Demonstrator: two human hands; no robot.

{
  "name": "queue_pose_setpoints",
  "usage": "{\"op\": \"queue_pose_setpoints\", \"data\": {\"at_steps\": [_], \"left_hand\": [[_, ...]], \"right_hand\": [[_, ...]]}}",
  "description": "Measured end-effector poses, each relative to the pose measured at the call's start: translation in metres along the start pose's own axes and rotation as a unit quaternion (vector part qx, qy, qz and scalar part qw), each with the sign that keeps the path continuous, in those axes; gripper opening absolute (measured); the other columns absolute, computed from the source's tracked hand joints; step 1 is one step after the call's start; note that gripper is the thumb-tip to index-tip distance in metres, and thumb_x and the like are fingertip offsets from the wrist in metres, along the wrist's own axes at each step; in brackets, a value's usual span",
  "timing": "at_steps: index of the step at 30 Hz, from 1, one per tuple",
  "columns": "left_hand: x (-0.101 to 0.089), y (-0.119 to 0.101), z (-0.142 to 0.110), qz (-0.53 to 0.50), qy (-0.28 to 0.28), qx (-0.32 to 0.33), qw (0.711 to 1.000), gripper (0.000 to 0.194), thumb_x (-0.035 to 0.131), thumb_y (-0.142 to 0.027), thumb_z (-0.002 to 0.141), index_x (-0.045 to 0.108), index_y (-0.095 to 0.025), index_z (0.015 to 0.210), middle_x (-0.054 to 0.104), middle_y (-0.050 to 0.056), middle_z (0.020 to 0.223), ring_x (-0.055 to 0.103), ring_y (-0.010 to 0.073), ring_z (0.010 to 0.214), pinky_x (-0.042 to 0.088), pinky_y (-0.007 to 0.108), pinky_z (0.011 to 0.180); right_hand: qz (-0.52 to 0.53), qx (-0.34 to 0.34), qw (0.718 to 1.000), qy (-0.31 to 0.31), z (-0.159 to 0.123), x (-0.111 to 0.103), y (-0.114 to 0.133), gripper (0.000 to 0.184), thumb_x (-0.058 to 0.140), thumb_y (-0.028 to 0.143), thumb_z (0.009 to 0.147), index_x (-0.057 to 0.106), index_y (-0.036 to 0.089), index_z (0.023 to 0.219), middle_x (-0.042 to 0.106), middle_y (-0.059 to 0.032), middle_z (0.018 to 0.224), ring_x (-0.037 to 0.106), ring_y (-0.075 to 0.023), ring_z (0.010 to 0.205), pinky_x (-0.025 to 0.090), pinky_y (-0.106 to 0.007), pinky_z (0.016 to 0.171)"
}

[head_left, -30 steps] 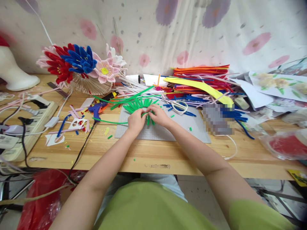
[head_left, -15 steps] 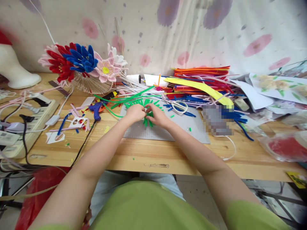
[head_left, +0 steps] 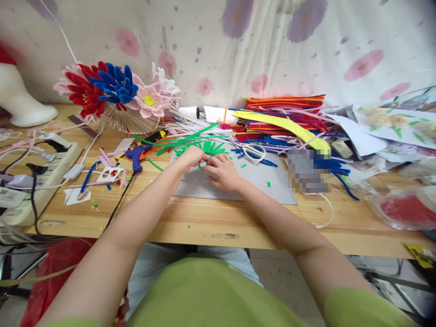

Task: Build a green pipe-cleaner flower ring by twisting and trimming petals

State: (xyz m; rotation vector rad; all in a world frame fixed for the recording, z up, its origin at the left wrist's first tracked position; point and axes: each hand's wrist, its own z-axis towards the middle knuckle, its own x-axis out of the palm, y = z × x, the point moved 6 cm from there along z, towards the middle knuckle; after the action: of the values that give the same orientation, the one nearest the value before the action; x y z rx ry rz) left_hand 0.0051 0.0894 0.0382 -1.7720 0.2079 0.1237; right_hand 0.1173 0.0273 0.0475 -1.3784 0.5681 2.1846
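A fan-shaped bunch of short green pipe cleaners shows behind and between my hands, over the grey cutting mat. My left hand is closed in a pinch at its near side, and a long green pipe cleaner runs out to the left behind that forearm. Beside it, my right hand is curled with its thumb and forefinger against the same spot, the other fingers bent over the bunch's near part. My fingers hide the point where they meet.
White-handled scissors lie on the cutting mat, right of my hands. A blue glue gun lies left, its cord crossing the table. Loose pipe cleaners are heaped behind; finished flowers stand back left near a power strip.
My left hand has turned over and shifted slightly up, drawing the long green pipe cleaner's free end inward. My right hand has moved slightly nearer to me, covering the bunch's near side.
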Motion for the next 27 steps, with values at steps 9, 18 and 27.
{"op": "queue_pose_setpoints", "data": {"at_steps": [9, 18, 27], "left_hand": [[0.017, -0.006, -0.002, 0.013, 0.047, -0.131, 0.990, 0.026, 0.066, -0.012, 0.057, 0.046, -0.016, 0.041, 0.035, -0.004, 0.032, 0.024, 0.0030, 0.031, 0.014, 0.020, 0.034], [0.022, -0.012, 0.002, 0.019, 0.009, -0.103, 0.994, 0.030, 0.057, -0.010, 0.069, 0.041, -0.015, 0.045, 0.038, -0.004, 0.037, 0.030, 0.0045, 0.033, 0.021, 0.021, 0.038], [0.007, 0.020, 0.004, 0.004, -0.064, -0.037, 0.997, 0.021, 0.055, -0.016, 0.078, 0.048, -0.017, 0.059, 0.048, -0.004, 0.047, 0.047, 0.0082, 0.042, 0.041, 0.020, 0.047]], "right_hand": [[-0.109, -0.033, 0.993, 0.010, -0.008, -0.004, -0.012, 0.029, 0.035, 0.019, 0.092, 0.062, 0.026, 0.099, 0.062, -0.0055, 0.084, 0.041, -0.0205, 0.086, 0.026, -0.037, 0.083], [-0.165, -0.013, 0.985, -0.047, -0.013, -0.013, -0.021, 0.026, 0.040, 0.021, 0.092, 0.064, 0.022, 0.082, 0.064, -0.0038, 0.081, 0.042, -0.0186, 0.087, 0.026, -0.036, 0.085], [0.016, -0.041, 0.997, -0.068, -0.044, 0.002, -0.027, 0.027, 0.043, 0.024, 0.091, 0.068, 0.024, 0.102, 0.066, -0.0047, 0.106, 0.049, -0.0188, 0.101, 0.040, -0.034, 0.084]]}}
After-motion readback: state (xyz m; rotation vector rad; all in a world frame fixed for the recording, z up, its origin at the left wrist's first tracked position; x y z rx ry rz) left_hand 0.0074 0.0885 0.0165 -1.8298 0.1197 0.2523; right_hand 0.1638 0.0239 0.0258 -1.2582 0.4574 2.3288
